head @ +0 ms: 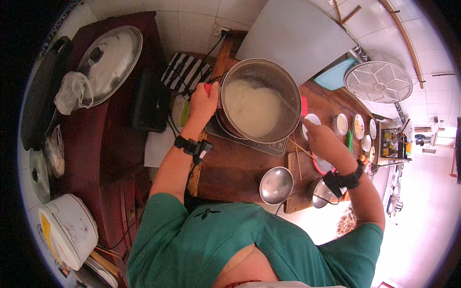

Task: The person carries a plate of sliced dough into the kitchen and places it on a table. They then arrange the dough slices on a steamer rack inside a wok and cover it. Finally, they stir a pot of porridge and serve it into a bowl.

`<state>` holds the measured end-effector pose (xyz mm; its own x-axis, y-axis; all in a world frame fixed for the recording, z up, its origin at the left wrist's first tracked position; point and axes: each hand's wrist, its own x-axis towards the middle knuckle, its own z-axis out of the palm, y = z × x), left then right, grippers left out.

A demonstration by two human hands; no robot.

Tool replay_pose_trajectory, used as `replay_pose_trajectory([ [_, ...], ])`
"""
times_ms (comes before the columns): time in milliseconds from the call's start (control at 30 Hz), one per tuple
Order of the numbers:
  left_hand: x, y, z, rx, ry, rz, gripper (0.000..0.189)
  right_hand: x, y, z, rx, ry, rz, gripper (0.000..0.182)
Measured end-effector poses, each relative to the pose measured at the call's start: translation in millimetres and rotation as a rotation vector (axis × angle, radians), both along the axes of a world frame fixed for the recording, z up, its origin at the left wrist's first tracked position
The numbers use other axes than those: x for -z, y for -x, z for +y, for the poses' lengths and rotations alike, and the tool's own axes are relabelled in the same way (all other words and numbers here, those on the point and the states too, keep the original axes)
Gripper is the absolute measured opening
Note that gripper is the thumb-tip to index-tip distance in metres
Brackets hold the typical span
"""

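A large metal pot (261,100) holding a pale, cloudy mass is tilted above an induction cooktop (273,147). On its left side, my left hand (204,102) grips the red-covered handle. My right hand (322,142) holds the end of a thin utensil (288,106) that reaches into the pot over the right rim; its lower end is hidden in the contents. Another red handle cover (304,106) shows on the pot's right side. Below the cooktop, an empty-looking metal bowl (276,185) sits near the table edge.
Chopsticks (297,158) and a wooden board (299,203) lie near a second metal bowl (321,194). Several small dishes (358,126) line the wooden table's right side. A large lid (115,61) rests on the dark cabinet at left.
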<state>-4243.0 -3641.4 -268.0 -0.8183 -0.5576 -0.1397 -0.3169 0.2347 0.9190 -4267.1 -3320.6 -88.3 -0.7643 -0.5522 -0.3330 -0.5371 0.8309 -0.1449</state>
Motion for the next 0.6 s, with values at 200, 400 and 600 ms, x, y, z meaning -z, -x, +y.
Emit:
replay_pose_trajectory([
  [200,25,5,2,-0.070,0.038,0.048,0.050,-44,0,-3,0.008,0.081,-0.506,0.037],
  [400,23,6,2,-0.069,0.037,-0.001,0.052,-36,-10,-28,0.766,0.365,-1.093,0.040],
  [600,13,7,-6,0.043,0.042,0.019,0.050,10,-9,-41,-0.117,0.259,-0.052,0.053],
])
